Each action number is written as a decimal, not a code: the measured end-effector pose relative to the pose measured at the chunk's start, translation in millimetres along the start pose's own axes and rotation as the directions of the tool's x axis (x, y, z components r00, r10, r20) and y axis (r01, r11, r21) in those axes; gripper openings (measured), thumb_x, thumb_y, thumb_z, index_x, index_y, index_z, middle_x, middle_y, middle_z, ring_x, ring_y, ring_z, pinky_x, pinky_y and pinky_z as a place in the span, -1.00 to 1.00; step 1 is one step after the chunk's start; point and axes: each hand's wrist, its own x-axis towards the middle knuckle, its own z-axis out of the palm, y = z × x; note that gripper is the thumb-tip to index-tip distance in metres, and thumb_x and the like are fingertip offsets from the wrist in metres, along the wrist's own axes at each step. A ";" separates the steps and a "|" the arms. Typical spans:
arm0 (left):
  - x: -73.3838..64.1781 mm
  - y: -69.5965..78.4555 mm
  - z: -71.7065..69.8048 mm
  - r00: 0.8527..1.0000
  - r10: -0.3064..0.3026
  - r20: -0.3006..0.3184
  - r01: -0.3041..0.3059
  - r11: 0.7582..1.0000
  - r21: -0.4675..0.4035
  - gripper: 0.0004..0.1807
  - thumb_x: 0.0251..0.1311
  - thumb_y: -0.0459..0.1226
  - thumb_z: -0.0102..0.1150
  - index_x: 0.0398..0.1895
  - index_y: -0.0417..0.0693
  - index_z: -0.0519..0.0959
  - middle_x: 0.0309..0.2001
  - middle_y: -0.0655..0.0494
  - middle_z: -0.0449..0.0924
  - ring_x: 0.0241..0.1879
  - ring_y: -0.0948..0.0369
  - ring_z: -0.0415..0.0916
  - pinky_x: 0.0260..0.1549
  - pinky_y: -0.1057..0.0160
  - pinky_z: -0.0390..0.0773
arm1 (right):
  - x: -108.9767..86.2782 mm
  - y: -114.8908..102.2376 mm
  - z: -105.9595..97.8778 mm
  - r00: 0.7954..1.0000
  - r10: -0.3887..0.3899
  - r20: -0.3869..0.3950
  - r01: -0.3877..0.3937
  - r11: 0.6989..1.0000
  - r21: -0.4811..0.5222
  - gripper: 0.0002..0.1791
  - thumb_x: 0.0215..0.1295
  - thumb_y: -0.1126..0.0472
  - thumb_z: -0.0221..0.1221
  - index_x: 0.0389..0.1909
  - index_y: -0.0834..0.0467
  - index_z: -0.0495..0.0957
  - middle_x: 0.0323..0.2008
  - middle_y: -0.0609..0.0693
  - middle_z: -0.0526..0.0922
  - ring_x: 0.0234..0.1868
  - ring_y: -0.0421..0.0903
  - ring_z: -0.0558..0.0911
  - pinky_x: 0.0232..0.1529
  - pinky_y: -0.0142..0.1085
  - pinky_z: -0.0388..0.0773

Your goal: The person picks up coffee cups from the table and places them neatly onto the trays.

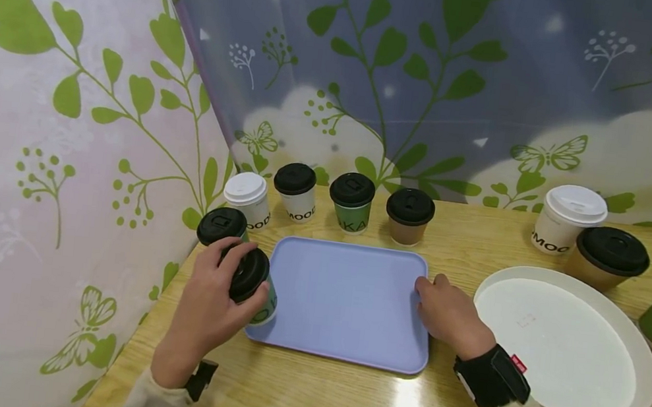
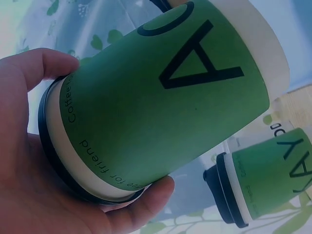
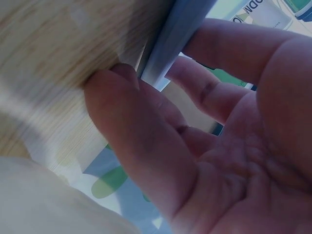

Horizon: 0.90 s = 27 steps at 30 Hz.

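My left hand point(image 1: 204, 307) grips a green paper coffee cup point(image 1: 266, 307) near its black lid, with fingers and thumb round the lid end. The cup is at the left front part of a blue rectangular tray point(image 1: 345, 305); whether its base touches the tray I cannot tell. In the left wrist view, dark letters show on the held cup point(image 2: 195, 112). At the tray's right side, my right hand point(image 1: 451, 316) holds the rim between curled fingers and thumb. The right wrist view shows that tray edge point(image 3: 170, 44) close up, partly covered by fingers.
Behind the left hand stands another green cup with a black lid point(image 1: 222, 226). Several lidded cups line the back, including a white-lidded one point(image 1: 245, 198) and a brown one point(image 1: 408, 229). At right lies a round white tray point(image 1: 561, 348), with three cups around it. Patterned cloth borders the table.
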 end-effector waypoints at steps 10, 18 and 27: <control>9.5 3.7 3.9 0.999 0.027 0.024 -0.027 1.000 0.002 -0.38 0.16 -0.06 0.41 0.27 -0.10 0.57 0.27 -0.24 0.41 0.23 -0.22 0.38 0.04 -0.28 0.51 | -2.5 -1.1 0.9 1.000 -0.008 -0.006 0.008 1.000 0.003 -0.80 0.43 0.36 0.17 0.00 0.35 0.54 -0.27 0.28 0.50 -0.43 0.09 0.56 -0.45 -0.04 0.55; 15.0 3.8 7.2 0.997 0.076 0.014 -0.076 0.997 -0.009 -0.35 0.16 -0.05 0.43 0.28 -0.14 0.56 0.25 -0.25 0.44 0.22 -0.22 0.40 0.12 -0.29 0.44 | -3.5 -0.3 1.9 0.999 -0.027 -0.033 0.027 1.000 -0.001 -0.85 0.43 0.36 0.16 -0.05 0.34 0.52 -0.32 0.25 0.47 -0.49 0.07 0.53 -0.50 -0.07 0.52; 21.3 9.5 8.9 0.995 0.074 0.064 -0.073 0.997 -0.007 -0.37 0.19 -0.04 0.39 0.30 -0.09 0.55 0.27 -0.24 0.42 0.23 -0.19 0.41 0.05 -0.25 0.54 | -3.2 -0.6 1.0 0.999 -0.022 -0.026 0.022 1.000 0.003 -0.86 0.44 0.36 0.13 -0.07 0.33 0.52 -0.32 0.25 0.46 -0.48 0.09 0.54 -0.49 -0.05 0.51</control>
